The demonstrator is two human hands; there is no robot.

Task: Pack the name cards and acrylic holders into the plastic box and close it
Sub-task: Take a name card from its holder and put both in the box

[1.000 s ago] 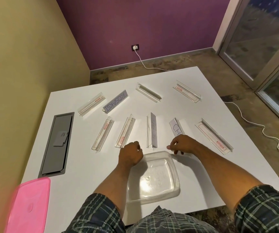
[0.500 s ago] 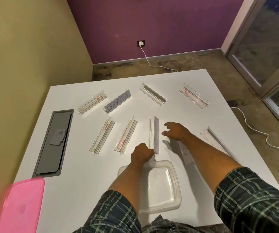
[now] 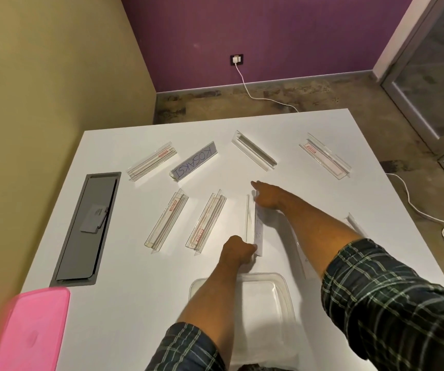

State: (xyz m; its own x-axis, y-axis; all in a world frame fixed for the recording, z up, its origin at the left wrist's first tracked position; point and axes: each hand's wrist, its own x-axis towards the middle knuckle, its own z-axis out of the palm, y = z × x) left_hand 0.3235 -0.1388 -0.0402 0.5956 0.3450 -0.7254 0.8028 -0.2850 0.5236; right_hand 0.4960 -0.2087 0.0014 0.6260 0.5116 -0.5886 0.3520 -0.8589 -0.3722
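Note:
A clear plastic box stands open at the table's near edge, partly under my left forearm. Its pink lid lies at the near left. My left hand grips the near end of the middle acrylic holder with a white card. My right hand lies over that holder's far end, index finger stretched out. Two holders lie to the left. Further back are a holder, the "KOSAKSI" card holder and two more holders. Another holder is mostly hidden by my right arm.
A grey cable hatch is set into the white table on the left. A white cable runs across the floor to the right, and another goes to a wall socket. Yellow wall stands close on the left.
My left hand moved forward from the box rim and took the near end of the middle holder. My right hand left the loose card and reached to the holder's far end.

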